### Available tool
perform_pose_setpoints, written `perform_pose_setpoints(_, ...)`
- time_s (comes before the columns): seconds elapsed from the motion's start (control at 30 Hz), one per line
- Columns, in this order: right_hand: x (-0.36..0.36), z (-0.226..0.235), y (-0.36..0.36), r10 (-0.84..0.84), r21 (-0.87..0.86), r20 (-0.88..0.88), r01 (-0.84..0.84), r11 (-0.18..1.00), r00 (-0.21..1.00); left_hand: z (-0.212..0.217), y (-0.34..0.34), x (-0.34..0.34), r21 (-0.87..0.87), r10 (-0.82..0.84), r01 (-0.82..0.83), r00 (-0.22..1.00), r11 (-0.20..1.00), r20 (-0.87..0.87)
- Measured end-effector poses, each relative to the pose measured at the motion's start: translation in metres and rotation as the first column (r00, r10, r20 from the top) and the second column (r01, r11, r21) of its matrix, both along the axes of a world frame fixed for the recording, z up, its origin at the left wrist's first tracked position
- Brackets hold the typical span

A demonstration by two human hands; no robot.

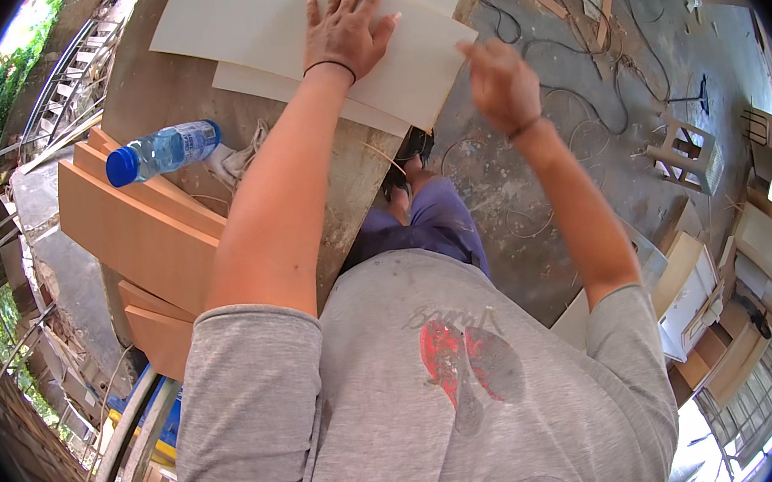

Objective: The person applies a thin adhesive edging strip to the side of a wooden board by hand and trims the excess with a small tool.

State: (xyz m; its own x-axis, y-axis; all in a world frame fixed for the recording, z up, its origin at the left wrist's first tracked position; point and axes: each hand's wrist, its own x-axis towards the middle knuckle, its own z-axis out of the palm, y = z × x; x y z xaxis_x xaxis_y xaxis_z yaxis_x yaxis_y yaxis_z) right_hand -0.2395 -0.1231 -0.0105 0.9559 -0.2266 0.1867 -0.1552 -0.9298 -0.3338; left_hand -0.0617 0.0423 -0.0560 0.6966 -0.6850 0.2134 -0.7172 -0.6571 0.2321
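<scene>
Head cam: L hand (348, 35) spread flat on white panel (239, 18), R hand (505, 88) blurred nr edge, can't tell grip.

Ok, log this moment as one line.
left hand: flat on white rectangular board | right hand: blurred, near board's right edge | nearby: clear blue-capped plastic bottle

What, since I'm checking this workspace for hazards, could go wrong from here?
The white board seems to jut past the table on the right, so it might shift if the left hand pressing it slips or the blurred right hand bumps it.
The water bottle lies on its side by the brown panels; a nudge could roll it.
Loose cables on the floor could catch a foot.
</scene>
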Motion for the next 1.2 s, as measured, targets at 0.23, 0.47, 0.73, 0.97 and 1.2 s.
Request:
perform_pose_setpoints(0.23, -0.066, -0.005, 0.103, 0.428, 0.176, -0.142, -0.403, 0.898, 0.893, -0.003, 0.001, -0.002, -0.047, 0.019, -0.021, 0.999, 0.999, -0.042)
perform_pose_setpoints(0.47, -0.017, 0.006, 0.026, 0.022, -0.017, -0.044, -0.023, 1.0, 0.999, -0.001, 0.001, 0.001, -0.041, -0.003, 0.003, 1.0, 0.999, 0.002)
perform_pose_setpoints(0.73, -0.063, 0.013, 0.104, 0.325, 0.192, -0.226, -0.286, 0.939, 0.918, 0.002, 0.001, 0.0, -0.082, 0.007, -0.009, 0.999, 0.997, -0.033)
perform_pose_setpoints(0.97, -0.013, 0.016, 0.04, 0.069, -0.091, -0.114, -0.079, 0.993, 0.991, 0.005, 0.002, 0.003, -0.081, -0.041, 0.033, 0.995, 0.996, -0.093)
perform_pose_setpoints(1.2, -0.075, -0.007, 0.103, 0.259, 0.22, -0.186, -0.217, 0.951, 0.948, 0.006, 0.003, 0.004, -0.105, -0.008, 0.003, 0.999, 0.994, -0.047)
